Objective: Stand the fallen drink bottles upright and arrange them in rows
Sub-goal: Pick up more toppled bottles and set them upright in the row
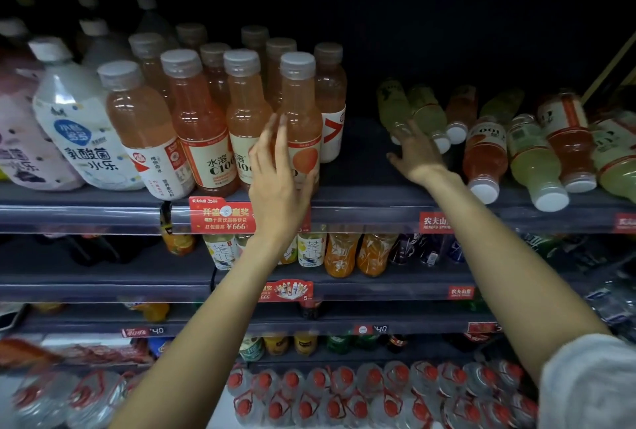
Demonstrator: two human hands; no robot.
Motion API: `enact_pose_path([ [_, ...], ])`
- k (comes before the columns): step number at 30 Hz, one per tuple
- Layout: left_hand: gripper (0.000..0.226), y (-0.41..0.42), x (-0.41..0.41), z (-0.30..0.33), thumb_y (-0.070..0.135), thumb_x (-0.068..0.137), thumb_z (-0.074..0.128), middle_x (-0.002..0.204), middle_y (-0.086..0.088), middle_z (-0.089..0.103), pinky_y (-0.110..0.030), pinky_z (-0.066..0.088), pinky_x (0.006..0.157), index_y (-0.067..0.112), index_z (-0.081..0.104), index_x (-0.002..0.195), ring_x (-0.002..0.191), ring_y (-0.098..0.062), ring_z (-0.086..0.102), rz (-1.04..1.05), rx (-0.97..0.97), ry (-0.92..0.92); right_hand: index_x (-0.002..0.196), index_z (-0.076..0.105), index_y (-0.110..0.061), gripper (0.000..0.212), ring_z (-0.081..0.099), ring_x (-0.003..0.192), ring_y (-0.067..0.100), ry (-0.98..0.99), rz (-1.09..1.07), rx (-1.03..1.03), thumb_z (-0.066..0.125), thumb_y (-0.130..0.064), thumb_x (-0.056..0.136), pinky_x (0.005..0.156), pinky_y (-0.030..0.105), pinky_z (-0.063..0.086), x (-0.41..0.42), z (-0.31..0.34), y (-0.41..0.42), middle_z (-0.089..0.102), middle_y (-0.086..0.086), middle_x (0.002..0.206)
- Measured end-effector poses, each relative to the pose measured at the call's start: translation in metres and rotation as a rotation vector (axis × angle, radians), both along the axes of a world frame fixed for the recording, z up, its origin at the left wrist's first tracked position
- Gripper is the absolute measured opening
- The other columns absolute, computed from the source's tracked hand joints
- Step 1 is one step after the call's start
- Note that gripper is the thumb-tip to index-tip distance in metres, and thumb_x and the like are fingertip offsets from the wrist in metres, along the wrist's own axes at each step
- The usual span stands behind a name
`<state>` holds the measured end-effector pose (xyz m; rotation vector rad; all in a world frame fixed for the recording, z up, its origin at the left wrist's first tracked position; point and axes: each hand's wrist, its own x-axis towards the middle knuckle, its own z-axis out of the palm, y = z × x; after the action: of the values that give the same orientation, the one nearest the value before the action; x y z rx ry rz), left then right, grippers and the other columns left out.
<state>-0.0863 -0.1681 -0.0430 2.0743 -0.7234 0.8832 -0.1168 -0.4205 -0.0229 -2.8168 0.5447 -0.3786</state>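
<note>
Several orange-pink drink bottles with grey caps stand upright in rows on the upper shelf. My left hand is raised with straight fingers against the front right upright bottle, touching its label. To the right, several green and red bottles lie fallen with white caps toward me. My right hand reaches onto a fallen green bottle at the left end of that pile, fingers spread over its neck. Whether the fingers curl round it is hidden. A fallen red bottle lies just right of that hand.
White milky-drink bottles stand left of the orange rows. A bare stretch of shelf separates the upright rows from the fallen pile. Lower shelves carry tea and juice bottles, and red-capped water jugs fill the bottom. Price tags line the shelf edges.
</note>
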Motion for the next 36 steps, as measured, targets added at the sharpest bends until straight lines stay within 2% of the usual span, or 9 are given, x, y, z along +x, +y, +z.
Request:
enact_pose_path([
  [4, 0.070, 0.005, -0.005, 0.001, 0.013, 0.086, 0.067, 0.149, -0.017, 0.032, -0.012, 0.022, 0.108, 0.004, 0.031, 0.146, 0.135, -0.025, 0.028, -0.042, -0.064, 0.007, 0.130, 0.053, -0.008, 0.044, 0.045, 0.123, 0.033, -0.061, -0.006, 0.003, 0.064, -0.014, 0.088, 0.097, 0.029, 0.037, -0.002, 0.004, 0.004, 0.028, 0.009, 0.150],
  [8, 0.046, 0.000, -0.033, 0.007, -0.005, 0.080, 0.060, 0.135, -0.015, 0.045, -0.020, 0.026, 0.107, 0.007, 0.052, 0.124, 0.125, -0.025, 0.039, -0.215, -0.190, -0.133, 0.120, 0.059, -0.016, 0.039, 0.052, 0.112, 0.035, -0.106, 0.026, 0.010, 0.070, -0.024, 0.083, 0.088, 0.035, 0.045, -0.034, 0.005, 0.021, 0.033, 0.008, 0.143],
  [13, 0.065, -0.037, -0.037, 0.020, -0.005, 0.076, 0.056, 0.145, -0.005, 0.039, -0.018, 0.028, 0.109, 0.012, 0.044, 0.137, 0.135, -0.016, 0.033, -0.764, 0.219, 0.165, 0.116, 0.054, -0.024, 0.051, 0.059, 0.095, 0.030, -0.212, -0.022, 0.023, 0.074, -0.044, 0.074, 0.075, 0.041, 0.050, -0.086, 0.000, 0.040, 0.050, 0.006, 0.116],
  [18, 0.079, -0.087, 0.005, 0.025, -0.008, 0.073, 0.059, 0.149, -0.008, 0.037, -0.034, 0.024, 0.115, 0.015, 0.035, 0.145, 0.139, -0.026, 0.028, -0.716, 0.456, 0.206, 0.094, 0.065, -0.021, 0.020, 0.059, 0.077, 0.010, -0.410, 0.050, 0.224, 0.074, -0.018, 0.077, 0.072, 0.040, 0.054, -0.104, 0.005, 0.038, 0.057, -0.003, 0.090],
  [21, 0.079, -0.106, 0.024, 0.026, -0.010, 0.075, 0.058, 0.153, -0.004, 0.033, -0.039, 0.023, 0.116, 0.018, 0.037, 0.145, 0.142, -0.027, 0.024, -0.755, 0.706, 0.109, 0.108, 0.064, -0.020, 0.027, 0.060, 0.087, 0.013, -0.406, 0.087, 0.176, 0.064, -0.008, 0.084, 0.077, 0.034, 0.052, -0.110, 0.013, 0.033, 0.055, -0.001, 0.101],
  [24, 0.061, -0.112, 0.026, 0.030, 0.009, 0.082, 0.069, 0.150, -0.004, 0.037, -0.040, 0.032, 0.108, 0.020, 0.049, 0.138, 0.137, -0.029, 0.032, -0.742, 0.777, -0.028, 0.121, 0.059, -0.021, 0.035, 0.057, 0.100, 0.026, -0.323, 0.014, -0.009, 0.054, -0.007, 0.089, 0.076, 0.035, 0.048, -0.108, 0.017, 0.018, 0.053, 0.005, 0.117],
  [30, 0.047, -0.109, 0.022, 0.027, 0.029, 0.081, 0.068, 0.136, -0.011, 0.054, -0.051, 0.051, 0.090, 0.023, 0.060, 0.127, 0.120, -0.037, 0.053, -0.654, 0.717, -0.264, 0.139, 0.040, -0.024, 0.064, 0.049, 0.121, 0.031, -0.171, 0.043, 0.055, 0.062, -0.002, 0.083, 0.093, 0.044, 0.049, -0.086, 0.019, -0.006, 0.038, 0.005, 0.141],
  [33, 0.049, -0.100, 0.018, 0.035, 0.044, 0.083, 0.052, 0.130, -0.007, 0.056, -0.044, 0.051, 0.089, 0.022, 0.055, 0.128, 0.116, -0.031, 0.055, -0.673, 0.474, -0.165, 0.146, 0.028, -0.026, 0.084, 0.043, 0.128, 0.028, -0.164, 0.139, 0.061, 0.074, -0.010, 0.077, 0.099, 0.043, 0.045, -0.080, 0.020, -0.007, 0.034, 0.005, 0.147],
  [36, 0.058, -0.096, 0.006, 0.056, 0.051, 0.082, 0.055, 0.121, -0.005, 0.059, -0.038, 0.047, 0.090, 0.012, 0.060, 0.125, 0.112, -0.024, 0.054, -0.628, 0.256, -0.021, 0.145, 0.026, -0.028, 0.090, 0.039, 0.132, 0.022, -0.301, 0.211, 0.262, 0.080, -0.027, 0.073, 0.105, 0.038, 0.039, -0.072, 0.021, 0.004, 0.039, 0.001, 0.146],
])
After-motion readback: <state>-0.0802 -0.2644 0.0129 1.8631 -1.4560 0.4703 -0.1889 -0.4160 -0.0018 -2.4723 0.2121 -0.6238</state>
